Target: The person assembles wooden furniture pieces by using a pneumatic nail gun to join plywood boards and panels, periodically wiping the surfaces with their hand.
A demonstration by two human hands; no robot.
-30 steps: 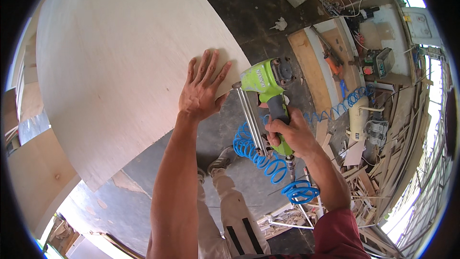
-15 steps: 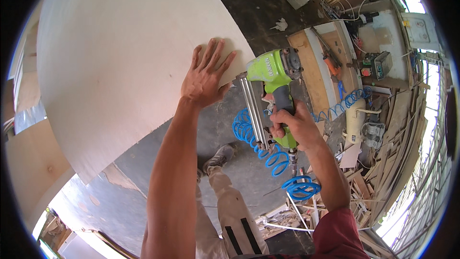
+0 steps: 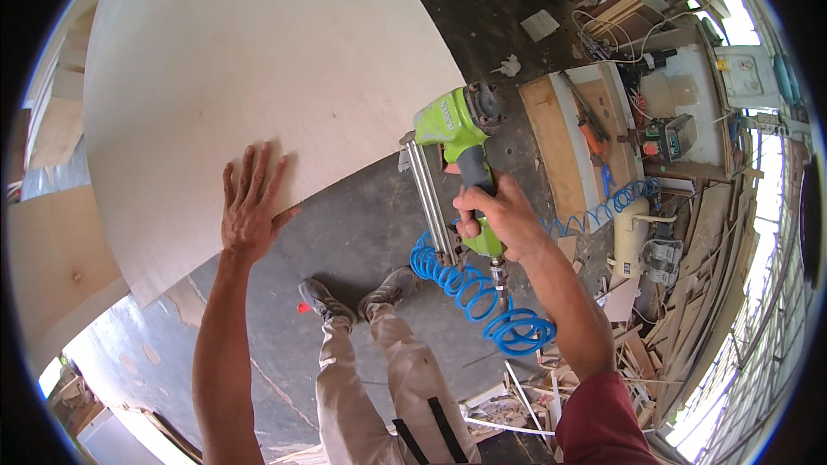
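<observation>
A large pale plywood sheet (image 3: 258,52) fills the upper left. My left hand (image 3: 252,211) lies on it by the near edge, fingers spread, holding nothing. My right hand (image 3: 500,215) is wrapped round the dark grip of a green pneumatic nail gun (image 3: 452,125). The gun's nose meets the sheet's near edge toward the right corner; whether it touches the wood I cannot tell. Its silver magazine (image 3: 431,202) slants down toward me. A coiled blue air hose (image 3: 482,301) hangs from the fitting under the handle.
At the right, a wooden board piece (image 3: 551,138) bears an orange-handled tool (image 3: 593,133). Beyond it stand a cream tank (image 3: 631,237) and cluttered shelving. Wood offcuts (image 3: 680,293) are heaped along the right wall. My shoes (image 3: 388,288) stand on the dark floor below the sheet.
My left hand has slid leftward along the sheet's near edge, away from the nail gun. The nail gun in my right hand has shifted slightly left. My second shoe now shows.
</observation>
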